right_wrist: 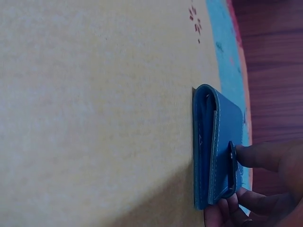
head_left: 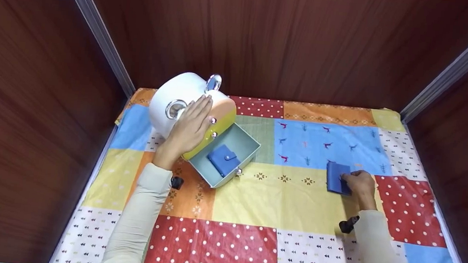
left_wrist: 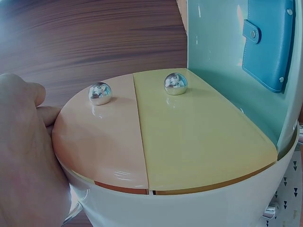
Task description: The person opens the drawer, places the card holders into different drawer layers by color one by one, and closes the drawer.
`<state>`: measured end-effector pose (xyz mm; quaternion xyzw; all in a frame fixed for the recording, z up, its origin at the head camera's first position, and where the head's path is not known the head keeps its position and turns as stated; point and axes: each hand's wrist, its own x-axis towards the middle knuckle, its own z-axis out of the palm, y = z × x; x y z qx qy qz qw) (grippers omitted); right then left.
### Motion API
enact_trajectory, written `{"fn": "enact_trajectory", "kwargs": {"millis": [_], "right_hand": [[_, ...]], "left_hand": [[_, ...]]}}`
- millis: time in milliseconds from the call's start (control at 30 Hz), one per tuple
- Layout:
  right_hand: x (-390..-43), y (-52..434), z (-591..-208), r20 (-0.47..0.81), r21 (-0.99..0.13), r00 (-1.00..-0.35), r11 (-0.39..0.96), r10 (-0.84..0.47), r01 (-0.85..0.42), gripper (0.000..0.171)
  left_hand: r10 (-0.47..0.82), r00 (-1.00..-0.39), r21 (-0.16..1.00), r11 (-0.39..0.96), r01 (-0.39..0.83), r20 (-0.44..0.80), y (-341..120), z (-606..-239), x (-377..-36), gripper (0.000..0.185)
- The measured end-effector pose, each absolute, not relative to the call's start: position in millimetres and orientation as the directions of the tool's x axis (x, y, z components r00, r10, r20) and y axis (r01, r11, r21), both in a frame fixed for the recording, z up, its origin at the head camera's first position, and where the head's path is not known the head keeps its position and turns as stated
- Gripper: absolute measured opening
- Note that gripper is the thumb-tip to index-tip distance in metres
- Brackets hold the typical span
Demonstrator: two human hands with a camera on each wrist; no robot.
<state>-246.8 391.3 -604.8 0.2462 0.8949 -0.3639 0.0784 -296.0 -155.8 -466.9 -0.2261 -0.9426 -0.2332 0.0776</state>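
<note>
My left hand (head_left: 192,123) lies with its fingers stretched over the top of a white rounded drawer box (head_left: 163,93), which has orange and yellow drawer fronts with shiny round knobs (left_wrist: 175,83). Its pale green lower drawer (head_left: 252,146) is pulled out. Inside it lies a blue snap wallet (head_left: 223,160) with a strap. On the right, my right hand (head_left: 362,186) pinches the edge of a second blue wallet (head_left: 335,178), resting on the cloth. In the right wrist view, the thumb is at this wallet's strap (right_wrist: 232,165) and the other fingers are at its lower edge.
A patchwork-patterned cloth (head_left: 249,200) covers the table. Dark wood panels (head_left: 267,37) with grey metal corner strips (head_left: 98,30) stand at the back and both sides. A shiny oval handle (head_left: 213,83) rises from the drawer box.
</note>
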Motion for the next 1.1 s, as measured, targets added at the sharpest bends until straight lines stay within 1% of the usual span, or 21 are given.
{"fn": "enact_trajectory", "kwargs": {"millis": [233, 300, 433, 467, 533, 600, 733, 933, 1100], "right_hand": [[-248.3, 390.9, -607.9, -0.319, -0.639, -0.860, 0.580, 0.399, 0.506, 0.044], [-249.4, 390.4, -608.8, -0.312, -0.660, -0.864, 0.563, 0.396, 0.497, 0.031], [-250.4, 388.8, -609.5, -0.290, -0.686, -0.868, 0.546, 0.402, 0.482, 0.024], [-250.5, 388.4, -609.8, -0.288, -0.687, -0.868, 0.544, 0.404, 0.481, 0.025], [-250.0, 387.7, -610.0, -0.288, -0.685, -0.867, 0.545, 0.407, 0.484, 0.035], [-250.5, 387.8, -610.8, -0.291, -0.682, -0.866, 0.547, 0.406, 0.486, 0.038], [-250.1, 388.3, -610.2, -0.307, -0.681, -0.867, 0.545, 0.394, 0.489, 0.037], [-247.6, 387.4, -609.7, -0.312, -0.709, -0.873, 0.520, 0.375, 0.477, 0.047], [-247.5, 387.2, -610.5, -0.311, -0.722, -0.877, 0.509, 0.367, 0.469, 0.049]], "left_hand": [[0.387, -0.884, 0.404, 0.788, 0.464, 0.261, -155.6, -467.6, -295.7, 0.057], [0.390, -0.882, 0.403, 0.786, 0.469, 0.266, -156.1, -467.9, -296.0, 0.057], [0.395, -0.879, 0.403, 0.783, 0.474, 0.268, -156.7, -468.1, -296.4, 0.058], [0.395, -0.879, 0.401, 0.784, 0.474, 0.267, -156.7, -468.1, -296.5, 0.058], [0.395, -0.882, 0.401, 0.787, 0.469, 0.258, -156.6, -468.1, -296.7, 0.058], [0.394, -0.885, 0.399, 0.791, 0.463, 0.247, -156.4, -468.3, -297.0, 0.058], [0.392, -0.887, 0.399, 0.793, 0.461, 0.246, -156.1, -468.0, -296.9, 0.058], [0.395, -0.884, 0.399, 0.791, 0.465, 0.248, -156.3, -467.2, -296.4, 0.057], [0.397, -0.888, 0.402, 0.792, 0.459, 0.233, -156.4, -467.1, -296.6, 0.058]]}}
